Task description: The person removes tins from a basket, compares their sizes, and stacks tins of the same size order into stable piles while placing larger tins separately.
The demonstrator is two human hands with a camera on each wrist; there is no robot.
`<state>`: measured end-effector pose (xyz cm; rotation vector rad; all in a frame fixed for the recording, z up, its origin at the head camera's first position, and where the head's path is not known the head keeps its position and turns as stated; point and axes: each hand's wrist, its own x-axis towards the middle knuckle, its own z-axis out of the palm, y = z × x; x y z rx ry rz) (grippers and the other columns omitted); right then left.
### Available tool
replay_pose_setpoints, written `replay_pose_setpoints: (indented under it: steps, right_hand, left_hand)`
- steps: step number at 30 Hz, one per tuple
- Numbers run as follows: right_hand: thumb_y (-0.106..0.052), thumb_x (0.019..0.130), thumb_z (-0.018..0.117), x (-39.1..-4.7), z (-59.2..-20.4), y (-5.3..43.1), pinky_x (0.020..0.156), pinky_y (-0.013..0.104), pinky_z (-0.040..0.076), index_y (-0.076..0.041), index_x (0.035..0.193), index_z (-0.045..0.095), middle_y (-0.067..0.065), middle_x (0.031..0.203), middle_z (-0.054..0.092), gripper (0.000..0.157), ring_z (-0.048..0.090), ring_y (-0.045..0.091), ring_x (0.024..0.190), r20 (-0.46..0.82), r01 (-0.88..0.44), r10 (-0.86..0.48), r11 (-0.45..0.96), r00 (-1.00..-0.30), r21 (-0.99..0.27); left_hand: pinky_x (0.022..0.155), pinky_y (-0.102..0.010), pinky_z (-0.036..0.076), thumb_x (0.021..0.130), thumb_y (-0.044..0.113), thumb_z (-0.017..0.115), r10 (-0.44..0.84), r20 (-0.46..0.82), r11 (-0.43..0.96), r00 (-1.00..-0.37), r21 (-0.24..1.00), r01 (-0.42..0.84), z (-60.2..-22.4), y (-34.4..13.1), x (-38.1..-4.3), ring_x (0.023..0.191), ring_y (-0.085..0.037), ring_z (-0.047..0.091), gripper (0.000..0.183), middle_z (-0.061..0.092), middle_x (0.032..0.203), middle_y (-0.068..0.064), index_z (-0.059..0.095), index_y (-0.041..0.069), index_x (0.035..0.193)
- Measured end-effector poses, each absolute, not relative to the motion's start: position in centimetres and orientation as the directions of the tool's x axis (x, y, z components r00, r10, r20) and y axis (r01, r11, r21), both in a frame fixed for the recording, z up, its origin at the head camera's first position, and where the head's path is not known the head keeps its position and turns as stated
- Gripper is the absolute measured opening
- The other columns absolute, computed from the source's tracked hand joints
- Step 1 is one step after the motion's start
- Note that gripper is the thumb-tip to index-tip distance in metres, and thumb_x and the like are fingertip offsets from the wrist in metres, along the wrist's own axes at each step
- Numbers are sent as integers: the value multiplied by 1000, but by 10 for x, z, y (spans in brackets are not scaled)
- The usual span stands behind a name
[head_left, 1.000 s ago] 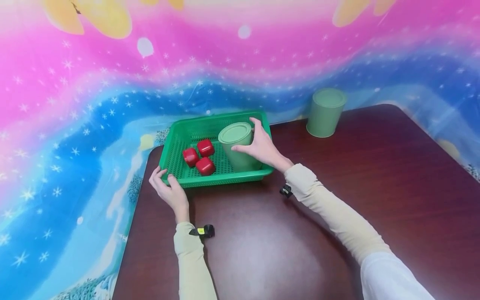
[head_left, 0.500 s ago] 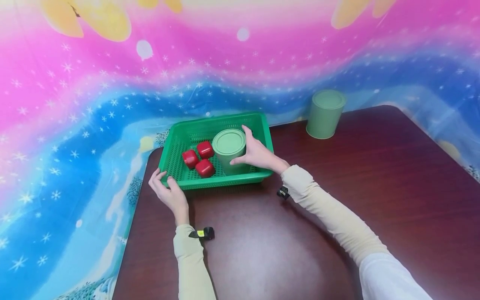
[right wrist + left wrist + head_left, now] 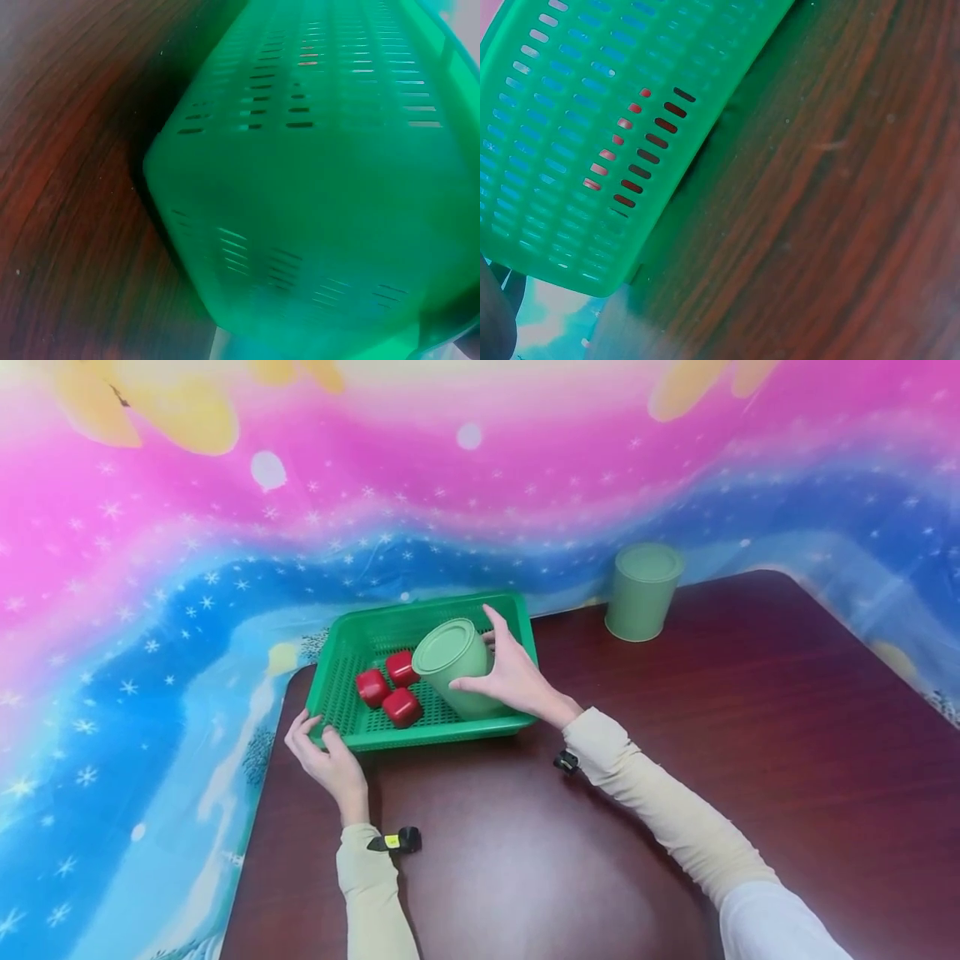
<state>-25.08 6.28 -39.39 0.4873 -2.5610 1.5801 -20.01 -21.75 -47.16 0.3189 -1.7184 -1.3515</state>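
My right hand (image 3: 517, 672) holds a pale green lidded can (image 3: 450, 652) by its side, thumb in front and fingers round the back. The can leans left inside the right half of a green perforated plastic basket (image 3: 435, 737). Left of the can lie three red rounded blocks (image 3: 402, 707) on the basket floor. At the basket's front left corner, my left hand (image 3: 330, 768) grips the rim. Both wrist views look mostly at the basket's outer wall (image 3: 690, 45), its slots showing bits of red in the left one; the can is hidden there.
A second green can (image 3: 643, 593) stands upright on the dark red-brown table (image 3: 712, 710), right of the basket near the back edge. Behind the table hangs a pink and blue patterned cloth (image 3: 375, 477).
The can in my right hand stood nearly upright half a second ago and now tilts left. My left hand stays on the basket corner. The whole head view has shifted slightly.
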Motion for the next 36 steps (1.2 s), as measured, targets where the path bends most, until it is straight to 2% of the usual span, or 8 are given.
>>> replay_pose_setpoints:
  steps: [6, 12, 16, 19, 24, 28, 31, 36]
  right_hand:
    - [-45, 75, 92, -245, -383, 65, 103, 54, 46, -24, 167, 6, 15, 152, 51, 128, 49, 25, 140, 236, -308, -216, 413, -947, -857]
    - [-32, 75, 93, -231, -361, 90, 107, 53, 44, -23, 166, 13, 16, 147, 55, 122, 54, 28, 133, 315, -336, -123, 256, -941, -906]
    - [-30, 76, 93, -224, -353, 118, 116, 52, 32, -21, 166, 13, 8, 160, 42, 121, 43, 24, 143, 347, -345, -35, 237, -937, -908]
    - [-27, 78, 92, -222, -353, 136, 118, 51, 29, -20, 166, 14, 5, 164, 33, 118, 39, 21, 145, 361, -344, 36, 227, -932, -911]
    - [-15, 78, 90, -218, -354, 163, 113, 43, 38, -19, 164, 17, 11, 153, 49, 113, 50, 23, 137, 400, -379, 188, 141, -897, -915]
    - [-23, 76, 93, -217, -354, 191, 105, 46, 46, -24, 164, 14, 13, 144, 56, 118, 59, 28, 126, 366, -309, 278, 230, -888, -923]
    - [-33, 75, 93, -220, -358, 209, 105, 49, 45, -26, 165, 11, 17, 146, 53, 123, 57, 32, 128, 325, -203, 334, 351, -885, -914]
    - [-38, 74, 93, -230, -373, 233, 109, 55, 38, -23, 165, 9, 27, 149, 45, 125, 47, 37, 136, 278, -96, 365, 446, -889, -890]
  left_hand:
    - [97, -31, 37, 96, -1, 47, -663, 486, 361, -570, 874, 325, -474, -224, -200, 130, -13, 50, 21, 55, 138, 0, 59, -10, 111]
    - [99, -31, 38, 96, 1, 48, -663, 485, 350, -570, 874, 336, -470, -225, -200, 131, -14, 49, 22, 55, 139, -1, 59, -11, 111]
    - [97, -29, 38, 98, 3, 48, -669, 472, 340, -574, 881, 328, -471, -225, -200, 131, -14, 48, 23, 55, 140, -1, 59, -12, 112]
    - [94, -28, 38, 98, 3, 47, -674, 462, 336, -576, 887, 318, -473, -225, -198, 130, -15, 49, 25, 54, 140, -2, 58, -13, 113]
    - [97, -29, 38, 98, 3, 46, -666, 456, 336, -591, 890, 308, -476, -225, -196, 130, -15, 49, 25, 54, 141, -1, 57, -13, 114]
    - [95, -29, 39, 98, 2, 46, -667, 453, 334, -591, 891, 307, -476, -222, -194, 130, -17, 49, 24, 54, 141, -4, 57, -13, 114]
    - [94, -27, 38, 98, 1, 45, -674, 452, 334, -584, 892, 305, -469, -215, -190, 130, -22, 49, 25, 53, 142, -10, 56, -16, 114]
    - [91, -27, 37, 96, -2, 44, -669, 465, 330, -580, 885, 328, -447, -200, -182, 130, -29, 49, 26, 51, 141, -20, 54, -19, 112]
